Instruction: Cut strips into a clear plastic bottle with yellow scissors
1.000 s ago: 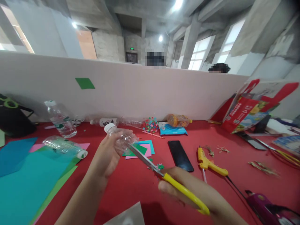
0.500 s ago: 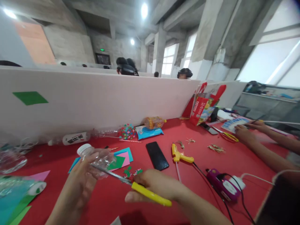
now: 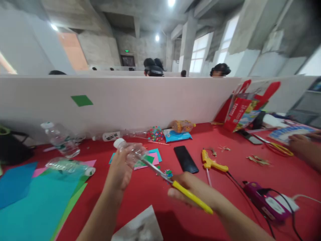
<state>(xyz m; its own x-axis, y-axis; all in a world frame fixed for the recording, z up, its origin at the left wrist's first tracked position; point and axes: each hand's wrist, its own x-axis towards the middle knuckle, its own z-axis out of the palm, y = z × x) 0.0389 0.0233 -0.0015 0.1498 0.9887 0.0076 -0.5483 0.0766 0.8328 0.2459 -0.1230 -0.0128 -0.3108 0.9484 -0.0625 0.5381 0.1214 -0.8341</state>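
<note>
Fingers of the left hand (image 3: 120, 172): wrapped round one clear plastic bottle piece with a white cap (image 3: 137, 150), held tilted above the table, cap end to the upper left. Fingers of the right hand (image 3: 189, 187): closed about one pair of yellow-handled metal scissors (image 3: 182, 190), blade tips overlapping the lower end of the bottle piece; whether they touch cannot be told. Beneath and behind the bottle piece: one small stack of blue, pink and green paper (image 3: 154, 158). Beside the scissors: one scatter of tiny coloured stars (image 3: 168, 173), too small to count. Right of these: one black rectangular phone (image 3: 186, 159); one yellow plastic glue gun (image 3: 213, 164); three clumps of straw-coloured fibre (image 3: 258, 160); one purple power strip (image 3: 264, 202). At the bottom edge: one white sheet (image 3: 147, 219). To the left: several large coloured paper sheets (image 3: 30, 207), one clear lying bottle (image 3: 65, 167) on them, one clear standing bottle (image 3: 61, 138) behind. Along the white partition (image 3: 137, 100): one clear bottle with a white label (image 3: 111, 136), one heap of multicoloured stars (image 3: 155, 134), one blue soft packet (image 3: 178, 135) bearing one orange-filled bottle (image 3: 182, 126). Far right: one red printed bag (image 3: 238, 112), one second pair of yellow-handled scissors (image 3: 281, 149), one co-worker's hand (image 3: 299, 144). All on one red table (image 3: 144, 192).
</note>
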